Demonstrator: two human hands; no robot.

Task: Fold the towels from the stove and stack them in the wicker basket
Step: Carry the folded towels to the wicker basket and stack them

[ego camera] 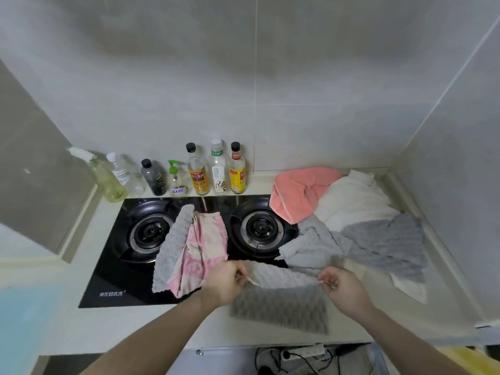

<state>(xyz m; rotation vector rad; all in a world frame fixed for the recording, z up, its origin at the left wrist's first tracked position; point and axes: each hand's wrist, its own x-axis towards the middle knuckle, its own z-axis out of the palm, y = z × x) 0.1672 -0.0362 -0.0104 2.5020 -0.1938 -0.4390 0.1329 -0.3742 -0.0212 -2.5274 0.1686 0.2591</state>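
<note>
Grey waffle-textured towel (280,299), near centre, lying on the pale worktop (140,328) just in front of the black glass gas stove (113,269). You are handling a soft, light, limp cloth; judged by its drape, it will sag wherever unsupported, so the corners of the upper edge are the sensible places to take hold. Your left hand (226,284) pinches the left corner between curled fingers and thumb; your right hand (343,289) pinches the right corner likewise. Between them the upper edge is lifted and drawn fairly taut, while the lower part rests flat. Other towels await: a grey and pink pair (189,247) between the burners, and a coral, white and grey heap (351,212) at far right. No wicker basket is in view.
</note>
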